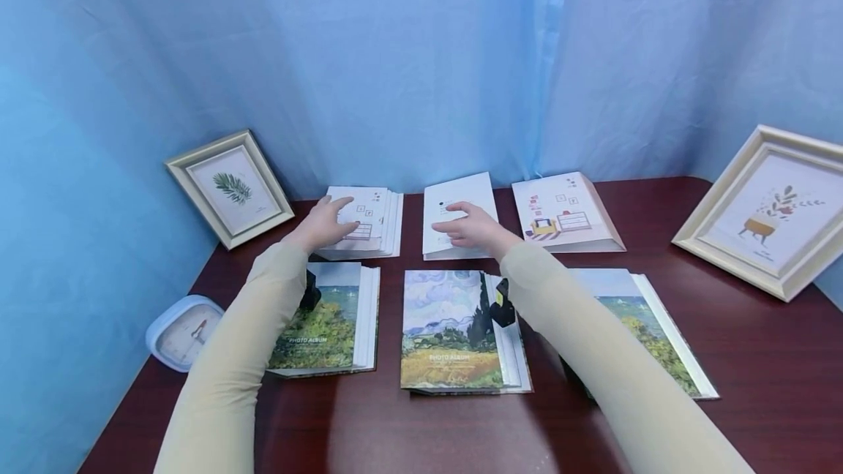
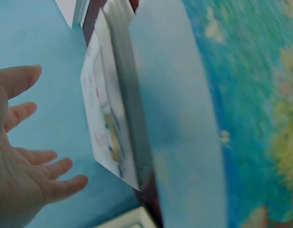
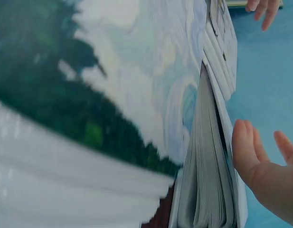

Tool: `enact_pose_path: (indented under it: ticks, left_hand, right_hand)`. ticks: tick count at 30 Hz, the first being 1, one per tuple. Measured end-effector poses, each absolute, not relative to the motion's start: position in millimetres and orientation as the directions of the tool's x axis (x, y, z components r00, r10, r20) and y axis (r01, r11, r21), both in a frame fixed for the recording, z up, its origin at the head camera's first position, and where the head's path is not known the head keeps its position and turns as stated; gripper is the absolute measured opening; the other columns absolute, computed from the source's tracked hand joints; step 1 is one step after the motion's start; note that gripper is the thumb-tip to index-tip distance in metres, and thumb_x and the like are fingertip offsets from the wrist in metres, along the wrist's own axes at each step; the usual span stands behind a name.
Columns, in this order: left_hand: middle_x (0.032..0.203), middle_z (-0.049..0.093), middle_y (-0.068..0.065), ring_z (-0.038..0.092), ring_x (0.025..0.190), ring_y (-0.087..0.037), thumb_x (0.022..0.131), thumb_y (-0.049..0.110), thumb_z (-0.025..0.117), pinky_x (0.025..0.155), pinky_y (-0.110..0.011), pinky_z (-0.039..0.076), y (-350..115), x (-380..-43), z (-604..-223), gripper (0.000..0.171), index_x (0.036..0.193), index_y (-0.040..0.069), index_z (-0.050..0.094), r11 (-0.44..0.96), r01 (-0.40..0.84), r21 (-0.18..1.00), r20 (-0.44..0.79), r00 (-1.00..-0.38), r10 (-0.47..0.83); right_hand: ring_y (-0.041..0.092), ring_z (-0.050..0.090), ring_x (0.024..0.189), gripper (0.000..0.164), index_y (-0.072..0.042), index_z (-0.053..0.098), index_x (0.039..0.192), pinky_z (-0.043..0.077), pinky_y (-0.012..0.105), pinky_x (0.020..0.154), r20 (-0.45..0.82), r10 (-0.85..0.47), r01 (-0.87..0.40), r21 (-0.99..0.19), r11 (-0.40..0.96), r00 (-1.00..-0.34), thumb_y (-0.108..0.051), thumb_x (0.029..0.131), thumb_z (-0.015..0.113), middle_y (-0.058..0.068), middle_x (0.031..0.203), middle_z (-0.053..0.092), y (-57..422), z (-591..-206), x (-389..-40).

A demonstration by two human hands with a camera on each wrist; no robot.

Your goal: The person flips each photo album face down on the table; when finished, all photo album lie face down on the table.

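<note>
Saw white mid book point(image 1: 461, 192) in back row, just under R hand point(image 1: 474, 227), def the nearer one, long axis prob front-to-back; spotted L hand point(image 1: 320, 227) off left by back-left book point(image 1: 369, 219). Found both relaxed, gripping nothing; couldn't tell re contact.

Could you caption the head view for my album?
A left hand and a right hand reach over white-covered books, three painted-cover albums lying nearer on the table.

the album covers point(image 1: 448, 335) look smooth, the table point(image 1: 375, 430) glossy wood.
</note>
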State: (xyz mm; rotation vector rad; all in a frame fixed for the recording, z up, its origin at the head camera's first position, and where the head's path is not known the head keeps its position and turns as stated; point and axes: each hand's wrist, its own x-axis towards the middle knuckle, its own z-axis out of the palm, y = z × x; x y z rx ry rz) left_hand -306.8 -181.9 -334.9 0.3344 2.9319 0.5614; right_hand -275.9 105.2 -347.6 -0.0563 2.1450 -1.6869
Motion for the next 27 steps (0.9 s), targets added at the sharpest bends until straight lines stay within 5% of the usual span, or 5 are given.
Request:
enact_pose_path:
  ticks: [6, 18, 27]
  left_hand:
    - [0.154, 0.001, -0.032, 0.003, 0.142, -0.049, 0.094, 0.029, 0.057, 0.111, -0.061, 0.019, -198, -310, -347, 0.069, 0.151, 0.007, 0.024, 0.902, 0.046, 0.428, -0.164, -0.978, 0.128]
    - [0.153, 0.004, -0.033, 0.000, 0.142, -0.048, 0.095, 0.030, 0.055, 0.112, -0.059, 0.017, -204, -309, -370, 0.072, 0.151, 0.004, 0.019, 0.867, -0.101, 0.488, -0.296, -0.954, 0.055]
    - [0.152, 0.024, -0.026, 0.030, 0.136, -0.040, 0.095, 0.026, 0.057, 0.110, -0.051, 0.028, -202, -311, -372, 0.072, 0.151, 0.004, 0.019, 0.837, -0.108, 0.537, -0.274, -0.960, 0.052]
  right_hand:
    - [0.036, 0.039, 0.134, 0.077, -0.013, 0.017, 0.152, 0.039, 0.041, 0.107, -0.316, -0.351, 0.238, -0.939, 0.249, -0.882, -0.020, 0.091, 0.064, 0.017, 0.153, 0.024, 84, -349, -274]
    - [0.033, 0.035, 0.137, 0.083, -0.016, 0.014, 0.153, 0.036, 0.043, 0.109, -0.347, -0.359, 0.276, -0.932, 0.237, -0.866, -0.024, 0.089, 0.066, 0.012, 0.158, 0.015, 60, -359, -276]
    - [0.030, 0.027, 0.141, 0.082, -0.010, 0.017, 0.152, 0.030, 0.048, 0.111, -0.332, -0.371, 0.237, -0.931, 0.279, -0.867, -0.020, 0.088, 0.067, 0.012, 0.158, 0.015, 40, -365, -279]
